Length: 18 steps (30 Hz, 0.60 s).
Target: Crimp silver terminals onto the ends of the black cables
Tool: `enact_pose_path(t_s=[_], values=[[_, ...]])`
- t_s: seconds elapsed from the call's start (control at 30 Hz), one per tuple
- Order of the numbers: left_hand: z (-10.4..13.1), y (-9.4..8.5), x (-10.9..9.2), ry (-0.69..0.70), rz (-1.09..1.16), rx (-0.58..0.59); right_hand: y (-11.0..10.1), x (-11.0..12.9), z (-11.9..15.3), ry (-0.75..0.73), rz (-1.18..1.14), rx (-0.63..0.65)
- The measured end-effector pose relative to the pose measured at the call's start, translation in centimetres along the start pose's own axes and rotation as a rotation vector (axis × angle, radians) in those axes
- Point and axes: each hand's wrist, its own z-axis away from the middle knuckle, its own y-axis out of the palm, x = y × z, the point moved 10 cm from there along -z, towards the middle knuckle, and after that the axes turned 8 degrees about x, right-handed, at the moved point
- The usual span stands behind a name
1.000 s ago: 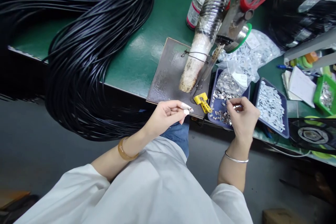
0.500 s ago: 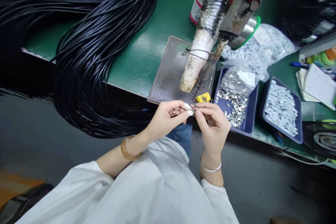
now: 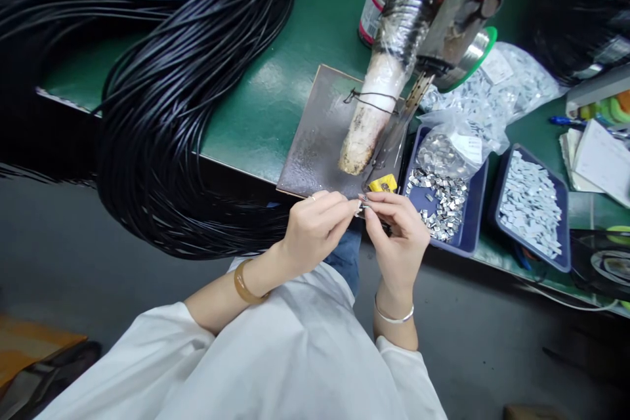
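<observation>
At the bench's front edge my left hand [image 3: 312,230] and my right hand [image 3: 401,233] meet fingertip to fingertip. Between them is a small metallic piece [image 3: 363,206], too small to make out well; both hands pinch at it. Just behind the fingertips lies a yellow block [image 3: 382,184] on a dark square plate [image 3: 315,138]. A blue tray [image 3: 470,230] of small silver metal pieces stands beside my right hand. The long bundle of black cables [image 3: 197,79] hangs over the edge to the left of my left hand.
A wrapped duct [image 3: 369,111] comes down over the plate, beside a metal tool holder [image 3: 418,92]. Further right are a tray of pale flat pieces [image 3: 529,203], clear bags [image 3: 512,79] and papers [image 3: 603,157]. A jar [image 3: 373,10] stands behind the plate.
My left hand has rotated, its knuckles now turned more upward and its fingers closed in at the small piece. My right hand has barely moved. The view has shifted slightly.
</observation>
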Motion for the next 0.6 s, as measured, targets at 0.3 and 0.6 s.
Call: enact_pose_path(t_s=[0.3, 0.6], values=[[0.2, 0.8, 1.1, -0.099, 0.037, 0.088, 0.2, -0.7, 0.1, 0.025, -0.061, -0.009], [2.2, 6.3, 4.4, -0.754, 1.216, 0.294, -0.9, 1.2, 1.3, -0.131, 0.073, -0.193]])
